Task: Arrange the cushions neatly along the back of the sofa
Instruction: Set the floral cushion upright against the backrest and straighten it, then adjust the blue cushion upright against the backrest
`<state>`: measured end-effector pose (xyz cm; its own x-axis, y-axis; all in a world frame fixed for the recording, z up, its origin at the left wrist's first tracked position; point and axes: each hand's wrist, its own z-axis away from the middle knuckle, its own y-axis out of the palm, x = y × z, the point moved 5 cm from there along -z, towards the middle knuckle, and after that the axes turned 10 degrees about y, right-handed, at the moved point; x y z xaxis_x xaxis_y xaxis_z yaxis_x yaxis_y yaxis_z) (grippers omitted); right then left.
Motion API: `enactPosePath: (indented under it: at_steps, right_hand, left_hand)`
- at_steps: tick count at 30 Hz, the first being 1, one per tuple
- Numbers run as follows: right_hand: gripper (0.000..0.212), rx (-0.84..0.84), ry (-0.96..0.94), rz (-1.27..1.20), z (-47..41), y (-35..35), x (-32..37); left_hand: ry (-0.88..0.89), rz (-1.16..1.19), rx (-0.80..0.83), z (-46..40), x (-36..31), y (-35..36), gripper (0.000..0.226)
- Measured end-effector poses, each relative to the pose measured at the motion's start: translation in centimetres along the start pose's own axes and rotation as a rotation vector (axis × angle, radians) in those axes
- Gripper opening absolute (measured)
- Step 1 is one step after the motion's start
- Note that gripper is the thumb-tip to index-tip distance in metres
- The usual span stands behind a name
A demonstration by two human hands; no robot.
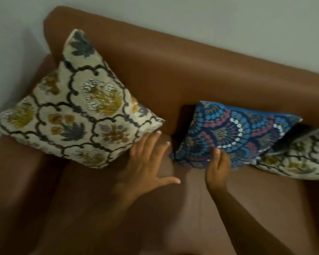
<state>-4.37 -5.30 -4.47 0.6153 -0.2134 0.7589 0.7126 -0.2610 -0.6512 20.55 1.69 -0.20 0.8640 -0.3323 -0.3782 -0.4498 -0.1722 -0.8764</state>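
Observation:
A cream cushion with a dark lattice and yellow flowers (75, 107) leans in the sofa's left corner against the brown backrest (182, 67). A blue patterned cushion (234, 133) lies tilted in the middle of the seat against the backrest. A second cream floral cushion (302, 157) lies at the right, partly cut off by the frame edge. My left hand (147, 161) is spread open with its fingertips touching the lower right edge of the left cream cushion. My right hand (217, 166) rests on the front edge of the blue cushion; whether it grips the fabric is unclear.
The brown sofa seat (155, 218) stretches toward me below the cushions. The left armrest (13, 172) bounds the seat on the left. A pale wall (210, 15) rises behind the backrest.

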Motion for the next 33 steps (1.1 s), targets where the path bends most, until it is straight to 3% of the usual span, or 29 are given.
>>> enactPosePath:
  at_steps: [3,6,10,12,13,17,19,22,24,28,33]
  right_hand:
    - [0.078,-0.115,0.149,0.008,-3.0,-7.2,-6.3]
    - [0.073,-0.094,0.249,-0.033,-7.2,-10.2,-10.0]
    - [0.100,0.019,0.326,-0.200,-13.6,-8.7,-14.8]
    - [0.086,0.056,0.327,-0.253,-15.9,-6.6,-15.7]
    - [0.078,0.039,0.320,-0.288,-16.9,-5.6,-16.0]
    - [0.088,-0.014,0.258,-0.448,-18.7,-4.9,-14.3]
    - [0.069,0.014,0.147,-0.458,-19.8,-6.1,-11.0]
    - [0.070,0.067,-0.052,-0.355,-21.0,-7.8,-4.5]
    - [0.075,0.080,-0.147,-0.290,-21.7,-7.5,-1.9]
    - [0.063,0.091,-0.176,-0.137,-22.5,-5.5,-1.3]
    - [0.062,0.078,-0.235,-0.003,-22.2,-4.5,-1.3]
  left_hand:
    - [0.100,0.058,0.044,-6.4,-4.9,2.1,0.096]
    - [0.197,-0.017,0.051,-13.4,-7.4,3.8,0.106]
    - [0.186,-0.322,0.374,-21.7,-8.2,8.1,0.137]
    - [0.125,-0.458,0.451,-24.4,-7.5,9.8,0.141]
    - [0.105,-0.504,0.439,-25.3,-7.2,10.3,0.136]
    - [-0.016,-0.417,0.219,-23.5,-5.8,9.5,0.114]
    - [-0.248,-0.297,0.104,-19.6,-3.8,8.5,0.115]
    - [-0.492,-0.132,0.033,-14.1,-0.8,8.3,0.119]
    - [-0.534,-0.103,0.032,-13.0,0.7,8.7,0.110]
    - [-0.543,-0.005,0.080,-13.4,1.6,9.4,0.093]
    - [-0.525,-0.015,0.153,-11.9,3.3,10.9,0.106]
